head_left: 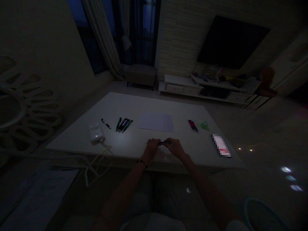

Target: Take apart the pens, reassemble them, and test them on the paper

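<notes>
My left hand (152, 148) and my right hand (175, 147) meet above the near part of the white table (134, 104). Both are closed on a dark pen (164, 143) that lies crosswise between them. My fingers cover much of the pen, and the dim light hides its details. Just beyond my hands lies a sheet of paper (152, 122) with a grid or writing on its right side. To its left is a group of several pens (124, 125), with a single black and white pen (106, 124) further left. Red and black pens (193, 126) rest at right.
A small green object (204, 124) and a lit phone (221, 146) lie on the right of the table. At the left sits a white box-shaped device (96, 132) with cables (106, 153) hanging over the front edge. A TV cabinet (178, 84) stands beyond the table.
</notes>
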The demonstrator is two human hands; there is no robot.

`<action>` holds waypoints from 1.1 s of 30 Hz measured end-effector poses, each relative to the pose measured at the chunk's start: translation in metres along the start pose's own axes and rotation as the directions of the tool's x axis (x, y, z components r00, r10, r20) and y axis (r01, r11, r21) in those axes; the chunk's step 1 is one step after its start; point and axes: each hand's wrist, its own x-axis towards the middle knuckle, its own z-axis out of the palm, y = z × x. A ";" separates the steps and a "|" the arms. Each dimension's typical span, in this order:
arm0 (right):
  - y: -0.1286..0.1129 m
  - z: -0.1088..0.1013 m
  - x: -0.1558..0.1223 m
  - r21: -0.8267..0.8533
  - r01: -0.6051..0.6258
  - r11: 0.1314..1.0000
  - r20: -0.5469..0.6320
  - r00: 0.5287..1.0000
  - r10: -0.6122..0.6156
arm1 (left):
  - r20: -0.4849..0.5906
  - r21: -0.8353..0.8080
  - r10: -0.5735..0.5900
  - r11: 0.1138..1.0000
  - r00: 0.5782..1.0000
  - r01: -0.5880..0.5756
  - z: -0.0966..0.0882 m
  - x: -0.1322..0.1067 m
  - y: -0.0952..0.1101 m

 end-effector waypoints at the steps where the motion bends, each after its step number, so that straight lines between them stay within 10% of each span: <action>1: 0.001 0.002 -0.001 0.016 -0.063 0.998 0.011 0.998 0.063 | 0.019 0.014 0.011 1.000 1.000 -0.012 -0.001 0.000 0.001; 5: 0.002 0.002 -0.006 0.026 -0.243 0.970 0.070 0.968 0.241 | 0.069 0.049 0.043 0.998 0.997 -0.046 -0.004 0.001 0.003; 10: 0.002 -0.003 -0.012 0.031 -0.081 0.996 0.079 0.994 0.078 | 0.089 0.064 0.059 0.996 0.994 -0.065 -0.002 0.001 0.003; 33: 0.003 -0.006 -0.019 0.228 -0.294 0.928 0.194 0.948 0.253 | 0.071 0.083 0.116 0.989 0.991 -0.122 0.007 -0.001 0.002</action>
